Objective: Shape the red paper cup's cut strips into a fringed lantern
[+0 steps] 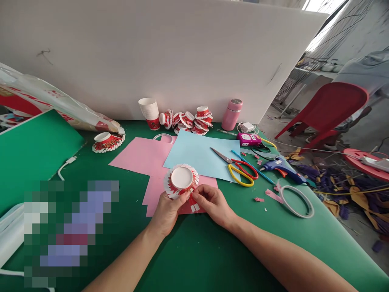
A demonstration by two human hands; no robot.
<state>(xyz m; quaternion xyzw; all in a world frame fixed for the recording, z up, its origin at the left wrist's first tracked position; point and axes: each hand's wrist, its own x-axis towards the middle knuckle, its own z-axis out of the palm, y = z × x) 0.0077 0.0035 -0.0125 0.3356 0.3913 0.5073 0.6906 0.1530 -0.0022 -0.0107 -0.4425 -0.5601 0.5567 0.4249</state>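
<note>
- The left grip point(170, 207) is closed on the lower left edge of a red-and-white paper cup point(182, 177), its wall cut into fanned strips and its round white base turned up.
- The right grip point(209, 202) pinches the lower right edge of the same cup between thumb and fingers, so the cup sits between both grips, raised over the green tabletop point(182, 259).
- Under and beyond the grips lie flat pink paper sheets point(142, 154); a light-blue paper sheet point(200, 152) overlaps them just beyond the cup.
- Beyond the right grip, scissors with red and yellow handles point(243, 170) rest partly on the blue sheet, blades pointing away to the left.
- To the right of the right grip are small pink paper scraps point(259, 199), a white ring-shaped roll point(296, 201) and, farther off, a blue glue gun with an orange trigger point(284, 168).
- Well beyond both grips stand a stack of white paper cups point(148, 111), a heap of red-and-white fringed cups point(194, 121) and a pink cylindrical bottle point(232, 114).
- Far left of the left grip, another fringed cup point(107, 142) rests base up.
</note>
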